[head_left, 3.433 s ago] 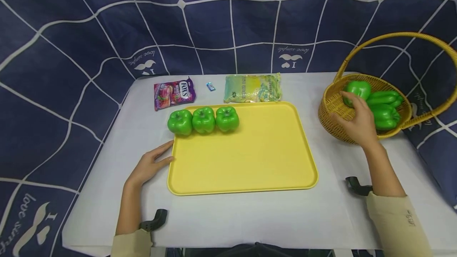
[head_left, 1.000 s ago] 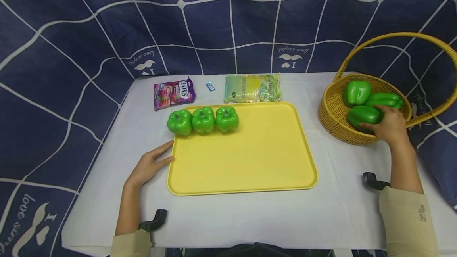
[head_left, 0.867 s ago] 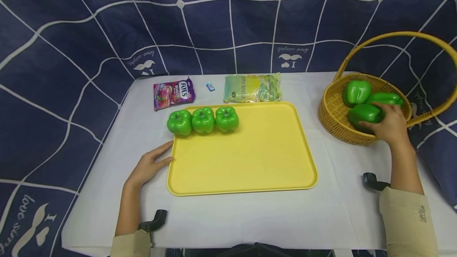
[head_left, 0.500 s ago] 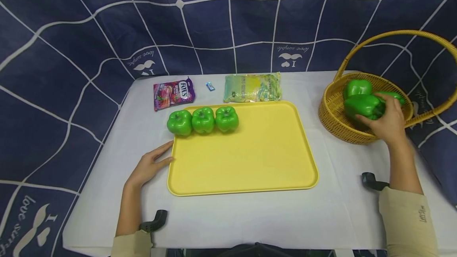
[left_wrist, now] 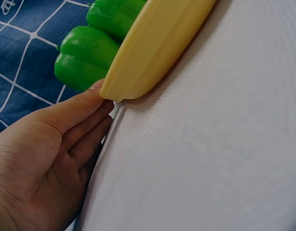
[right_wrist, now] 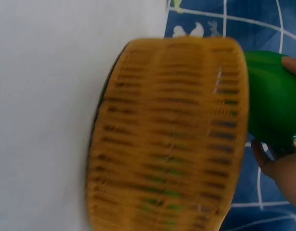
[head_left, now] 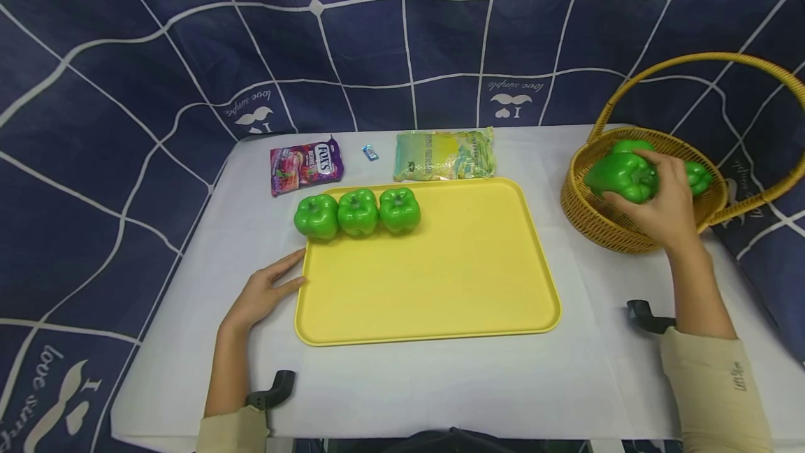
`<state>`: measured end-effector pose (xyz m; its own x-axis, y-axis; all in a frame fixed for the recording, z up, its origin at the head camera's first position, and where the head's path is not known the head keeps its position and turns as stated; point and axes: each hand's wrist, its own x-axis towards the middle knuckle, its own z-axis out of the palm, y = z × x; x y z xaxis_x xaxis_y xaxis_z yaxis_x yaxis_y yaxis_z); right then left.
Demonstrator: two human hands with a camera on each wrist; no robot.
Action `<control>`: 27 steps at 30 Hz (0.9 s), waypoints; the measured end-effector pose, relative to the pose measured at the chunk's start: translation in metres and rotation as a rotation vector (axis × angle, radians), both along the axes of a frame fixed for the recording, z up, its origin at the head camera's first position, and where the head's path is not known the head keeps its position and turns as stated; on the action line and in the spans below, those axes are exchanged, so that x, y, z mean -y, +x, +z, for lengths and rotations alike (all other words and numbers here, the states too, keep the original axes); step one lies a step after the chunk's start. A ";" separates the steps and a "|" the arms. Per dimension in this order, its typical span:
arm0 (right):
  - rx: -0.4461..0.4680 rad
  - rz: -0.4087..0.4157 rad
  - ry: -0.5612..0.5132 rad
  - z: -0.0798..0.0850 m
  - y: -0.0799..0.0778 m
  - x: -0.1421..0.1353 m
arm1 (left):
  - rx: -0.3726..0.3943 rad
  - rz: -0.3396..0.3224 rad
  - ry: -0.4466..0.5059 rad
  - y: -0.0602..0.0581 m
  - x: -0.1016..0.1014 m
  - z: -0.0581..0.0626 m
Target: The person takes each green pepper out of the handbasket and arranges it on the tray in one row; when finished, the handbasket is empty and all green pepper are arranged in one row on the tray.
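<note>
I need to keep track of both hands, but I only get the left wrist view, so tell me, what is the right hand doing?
Observer: The head view shows the right hand gripping a green pepper over the wicker basket.
Operator: I can see two peppers by the tray. Is that the whole row?
Observer: No, the head view shows three peppers side by side at the tray's far left corner.
Operator: Anything lying beyond the tray?
Observer: Yes, from left to right: a purple FOX'S packet, a small blue wrapper and a green and yellow packet.
</note>
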<state>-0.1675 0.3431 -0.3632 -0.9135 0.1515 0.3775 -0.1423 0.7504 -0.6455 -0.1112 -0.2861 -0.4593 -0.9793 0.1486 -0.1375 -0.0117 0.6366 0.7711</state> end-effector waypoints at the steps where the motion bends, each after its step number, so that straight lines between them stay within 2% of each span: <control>1: -0.006 0.016 -0.001 0.002 0.000 0.004 | -0.002 -0.001 0.000 0.000 0.000 0.000; 6: -0.008 0.084 0.003 0.006 -0.003 0.021 | -0.016 -0.013 0.005 0.000 0.000 0.000; 13: 0.058 0.152 0.008 0.008 -0.007 0.045 | -0.018 -0.010 0.002 0.000 0.000 0.001; 20: -0.013 0.302 0.047 0.000 -0.019 0.074 | -0.016 -0.007 -0.003 0.000 -0.001 0.002; 27: -0.001 0.467 0.118 -0.005 -0.033 0.119 | -0.013 -0.007 -0.010 0.000 -0.001 0.002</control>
